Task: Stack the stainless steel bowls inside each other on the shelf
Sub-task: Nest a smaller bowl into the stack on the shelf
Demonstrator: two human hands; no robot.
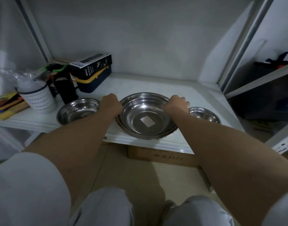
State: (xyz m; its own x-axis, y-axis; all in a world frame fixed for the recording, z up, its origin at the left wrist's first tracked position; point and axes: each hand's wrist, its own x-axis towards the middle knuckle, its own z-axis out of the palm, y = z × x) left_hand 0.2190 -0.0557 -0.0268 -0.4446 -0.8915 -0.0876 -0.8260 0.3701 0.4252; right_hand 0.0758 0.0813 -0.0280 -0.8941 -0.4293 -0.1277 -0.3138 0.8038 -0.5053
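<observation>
Left hand (pixel 111 102) and right hand (pixel 176 103) gripping big bowl (pixel 148 115) rims, fingers curled over edges; "SPRAY BOTTLE" readable on black box (pixel 91 66) behind, on shelf (pixel 156 85).

A white shelf (pixel 197 93) carries three steel bowls: large (pixel 148 116), medium (pixel 78 110), small (pixel 204 115). A striped cup (pixel 38 99) and boxes (pixel 92 74) stand at its left.

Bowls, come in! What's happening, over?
Left hand and right hand grip big bowl's rim. Medium bowl left, small bowl right, unstacked. Nothing blocking.
</observation>
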